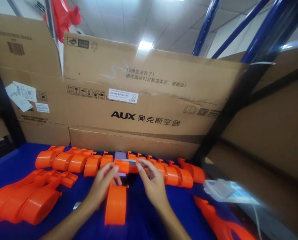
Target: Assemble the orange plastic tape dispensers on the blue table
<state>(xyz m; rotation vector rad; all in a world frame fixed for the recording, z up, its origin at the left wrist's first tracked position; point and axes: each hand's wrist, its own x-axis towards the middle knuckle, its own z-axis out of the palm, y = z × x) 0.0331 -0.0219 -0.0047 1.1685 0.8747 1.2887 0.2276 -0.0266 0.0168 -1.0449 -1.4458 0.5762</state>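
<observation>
My left hand point(105, 178) is closed around the narrow end of an orange plastic tape dispenser point(121, 166), just above the blue table surface. A thin grey strip point(132, 162) lies along that end. My right hand point(151, 178) pinches the strip's right end between thumb and fingers. Below the hands is a wide orange ring-shaped body point(116, 206); whether it belongs to the held dispenser, I cannot tell. Behind the hands, a phone-like pale object point(120, 155) stands partly hidden.
Rows of orange dispensers point(76, 163) line the back, with several more at the left point(40, 206) and others at the right point(221, 223). A printed cardboard wall point(144, 110) rises behind the blue table point(89, 223). At the right are a clear plastic box point(222, 189) and a dark post point(221, 116).
</observation>
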